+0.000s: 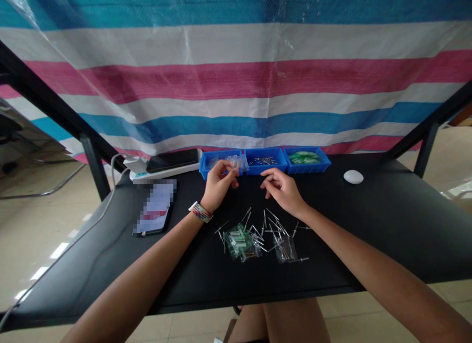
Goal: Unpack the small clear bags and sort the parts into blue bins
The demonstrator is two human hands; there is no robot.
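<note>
My left hand (pixel 220 182), with a patterned band on its wrist, is in front of the left blue bin (pixel 204 169). Its thumb and fingers are pinched at a small clear plastic bag (pixel 239 161) that overlaps the bin's right rim. My right hand (pixel 283 188) hovers before the middle blue bin (pixel 267 170), fingers loosely bent and apart, nothing visible in them. That bin holds thin metal rivets (pixel 264 161). Nearer me, a pile of green plastic pieces in clear wrap (pixel 239 240), another small clear bag (pixel 285 248) and several loose rivets (pixel 276 222) lie on the black table.
The right blue bin (pixel 309 169) contains green pieces (pixel 304 157). A white mouse (pixel 353 177) rests at the right. On the left are a phone (pixel 157 208), a power strip (pixel 165 173) with a dark phone (pixel 172 159) on it, and a cable (pixel 110 195). A striped sheet (pixel 236 80) hangs behind.
</note>
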